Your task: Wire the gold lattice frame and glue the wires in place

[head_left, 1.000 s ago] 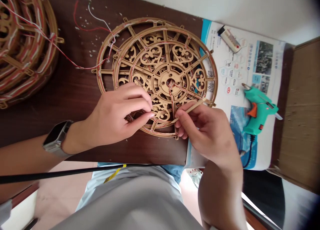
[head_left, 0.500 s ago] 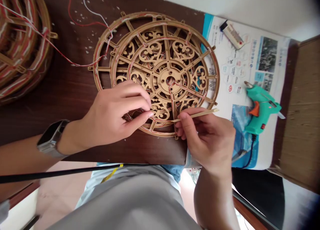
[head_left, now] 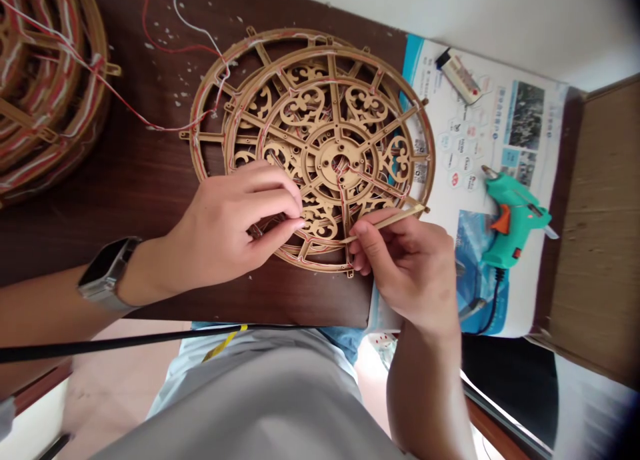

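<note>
A round, gold-brown openwork frame with scroll ornaments and spokes lies on top of similar rings. Thin red and white wires run along its channels. My right hand grips a thin wooden stick between thumb and fingers. The stick's pointed end touches or hovers over the near part of the frame, beside a spoke. Over the frame's near left rim, my left hand is closed, thumb and forefinger pinched together. What lies between those fingertips is too small to make out.
Another stack of wired rings stands at the far left, joined by a red-and-white wire. On the right, a green glue gun and a small white device rest on a printed sheet. A cardboard box borders them.
My right hand has shifted slightly left, and the stick's rear end tilts a little more away from me. My left hand keeps its pinch. The view has moved slightly.
</note>
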Tool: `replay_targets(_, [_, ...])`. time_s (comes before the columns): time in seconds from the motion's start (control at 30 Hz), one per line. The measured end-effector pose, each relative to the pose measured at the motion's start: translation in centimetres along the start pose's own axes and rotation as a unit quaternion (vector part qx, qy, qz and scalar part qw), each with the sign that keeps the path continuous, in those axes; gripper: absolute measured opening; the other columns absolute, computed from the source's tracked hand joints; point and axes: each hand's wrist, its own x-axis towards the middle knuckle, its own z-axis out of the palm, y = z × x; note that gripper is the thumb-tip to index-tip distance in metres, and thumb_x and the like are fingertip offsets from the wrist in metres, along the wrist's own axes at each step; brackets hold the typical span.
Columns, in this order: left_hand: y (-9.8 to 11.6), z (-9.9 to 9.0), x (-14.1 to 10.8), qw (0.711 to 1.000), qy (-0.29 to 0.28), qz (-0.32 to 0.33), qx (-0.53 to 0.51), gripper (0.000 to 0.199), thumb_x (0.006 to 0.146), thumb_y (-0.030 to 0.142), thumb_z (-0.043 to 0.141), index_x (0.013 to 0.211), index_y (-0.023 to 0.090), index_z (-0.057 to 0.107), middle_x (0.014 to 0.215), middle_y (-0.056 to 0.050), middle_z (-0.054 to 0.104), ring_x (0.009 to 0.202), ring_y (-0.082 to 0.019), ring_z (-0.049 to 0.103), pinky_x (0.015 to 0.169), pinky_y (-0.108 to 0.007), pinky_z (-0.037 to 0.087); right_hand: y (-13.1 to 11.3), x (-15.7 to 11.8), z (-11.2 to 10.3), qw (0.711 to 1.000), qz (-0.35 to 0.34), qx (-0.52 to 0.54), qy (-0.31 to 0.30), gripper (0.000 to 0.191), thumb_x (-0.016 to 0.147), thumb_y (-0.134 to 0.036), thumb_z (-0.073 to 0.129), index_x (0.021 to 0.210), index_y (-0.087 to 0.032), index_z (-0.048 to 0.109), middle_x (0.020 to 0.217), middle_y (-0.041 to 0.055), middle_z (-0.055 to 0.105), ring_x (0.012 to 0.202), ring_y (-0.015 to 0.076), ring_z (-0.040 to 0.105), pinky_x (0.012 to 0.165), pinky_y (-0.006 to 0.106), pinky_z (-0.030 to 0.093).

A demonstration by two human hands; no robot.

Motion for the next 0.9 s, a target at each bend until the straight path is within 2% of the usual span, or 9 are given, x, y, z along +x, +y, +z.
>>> replay_targets(0.3, [0.0,0.1,0.1,1.000,0.006,0.000,-0.001,0.011,0.104,0.016,0.069,0.098,0.025,0.071,0.107,-0.001,0.078,0.099,-0.018,0.076,0.091,-0.036,0.064,0.5,-0.4,0.0,0.998,-0.035,-0.043,0.009,0.023,0.107,-0.027,0.071,0.085,-0.019,0.071,0.077,-0.0007,0.076,0.057,0.0076,0.065,0.054,0.021,0.051])
replay_targets(0.5, [0.0,0.0,0.1,1.000,0.003,-0.002,0.007,0.013,0.107,0.020,0.065,0.098,0.027,0.071,0.105,-0.001,0.078,0.097,-0.018,0.076,0.089,-0.036,0.065,0.6,-0.4,0.0,0.999,-0.021,-0.046,0.007,0.024,0.108,-0.031,0.070,0.087,-0.019,0.072,0.074,-0.0008,0.075,0.055,0.0087,0.065,0.052,0.023,0.051])
replay_targets(0.6, [0.1,0.0,0.0,1.000,0.003,-0.001,0.008,0.012,0.107,0.020,0.065,0.098,0.027,0.070,0.106,-0.001,0.078,0.099,-0.018,0.077,0.090,-0.036,0.065,0.8,-0.8,0.2,0.997,-0.045,-0.060,0.032,0.018,0.108,-0.027,0.071,0.092,-0.019,0.074,0.074,-0.0016,0.075,0.055,0.0084,0.065,0.053,0.023,0.052])
replay_targets(0.73, [0.1,0.1,0.0,1.000,0.002,0.001,0.011,0.013,0.107,0.020,0.065,0.097,0.026,0.070,0.106,-0.001,0.077,0.101,-0.019,0.077,0.093,-0.036,0.065,1.0,-1.4,0.4,0.989,-0.101,-0.078,0.070,0.012,0.105,-0.017,0.073,0.093,-0.020,0.076,0.078,-0.0007,0.078,0.068,0.0105,0.074,0.062,0.024,0.058])
replay_targets(0.9, [0.1,-0.1,0.0,1.000,0.005,0.001,0.006,0.013,0.106,0.018,0.066,0.097,0.026,0.070,0.107,-0.001,0.077,0.100,-0.018,0.076,0.092,-0.036,0.065,1.2,-1.6,0.8,0.992,-0.075,-0.050,0.088,0.019,0.106,-0.022,0.073,0.086,-0.021,0.076,0.078,0.0009,0.079,0.064,0.0115,0.072,0.057,0.024,0.058])
